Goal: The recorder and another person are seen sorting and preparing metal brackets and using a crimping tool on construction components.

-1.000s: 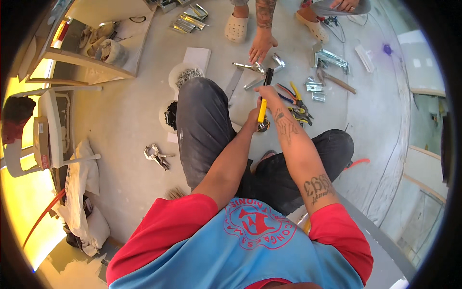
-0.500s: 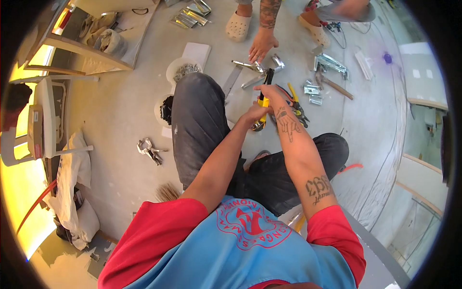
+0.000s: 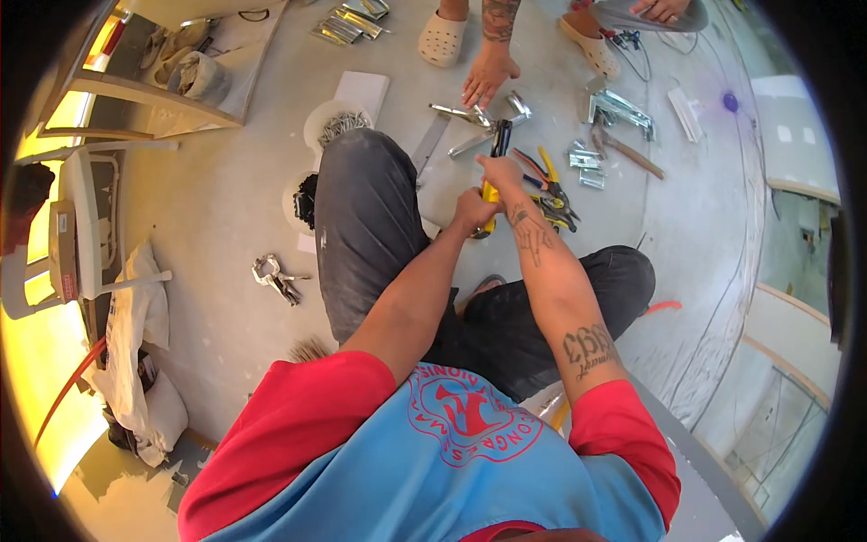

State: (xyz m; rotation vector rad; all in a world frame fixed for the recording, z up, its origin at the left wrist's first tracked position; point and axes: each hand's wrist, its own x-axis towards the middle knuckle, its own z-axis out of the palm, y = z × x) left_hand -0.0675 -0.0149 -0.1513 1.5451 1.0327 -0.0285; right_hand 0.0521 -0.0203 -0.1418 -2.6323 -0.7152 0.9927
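Both my hands grip a yellow-and-black hand tool point(image 3: 490, 193) between my knees. My left hand point(image 3: 474, 213) wraps its lower part, and my right hand point(image 3: 502, 175) holds it higher up, closer to the black end. That black end points away from me, at a bent shiny metal piece point(image 3: 470, 144) on the floor. A co-worker's hand point(image 3: 488, 76) reaches down over a silver tool point(image 3: 459, 114) lying against the metal. Whether the black end touches the metal, I cannot tell.
Right of my hands lie snips point(image 3: 551, 167), a hammer point(image 3: 635, 160) and metal offcuts point(image 3: 587, 164). White tubs of small fasteners point(image 3: 341, 125) and black pieces point(image 3: 305, 200) stand beyond my left knee. A locking clamp point(image 3: 280, 278) lies farther left. A co-worker's clog point(image 3: 442, 42) is ahead.
The view has shifted slightly. Both my hands keep their grip on the tool. At the upper right, another hand that was blurred now rests near a knee.
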